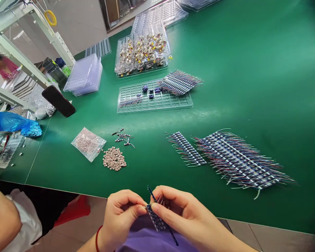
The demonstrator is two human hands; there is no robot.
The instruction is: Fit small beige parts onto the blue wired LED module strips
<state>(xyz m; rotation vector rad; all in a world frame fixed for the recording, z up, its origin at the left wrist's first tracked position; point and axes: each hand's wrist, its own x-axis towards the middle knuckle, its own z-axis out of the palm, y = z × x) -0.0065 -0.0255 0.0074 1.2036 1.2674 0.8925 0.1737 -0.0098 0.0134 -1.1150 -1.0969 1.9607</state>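
Note:
Both hands meet over the lap at the table's near edge. My right hand (pixel 178 210) is closed on a small circuit board panel (pixel 154 218) with rows of pale dots, thumb on top. Thin wires show between its fingers. A narrow dark stick-like piece (pixel 172 235) runs slantwise through the same hand; its kind is unclear. My left hand (pixel 126 210) pinches at the panel's upper left corner, thumb against forefinger. Anything small between those fingertips is hidden. Nearest on the table are a pile of small round parts (pixel 114 159) and several loose wired pieces (pixel 124 136).
Wired board panels (pixel 241 161) and a narrower wired panel (pixel 187 148) lie right. A bag of round parts (pixel 88 143) lies left. Behind are a clear tray (pixel 154 106), a filled tray (pixel 141 52), stacked trays (pixel 85 75) and a phone (pixel 58 100). A co-worker's arm (pixel 4 213) is far left.

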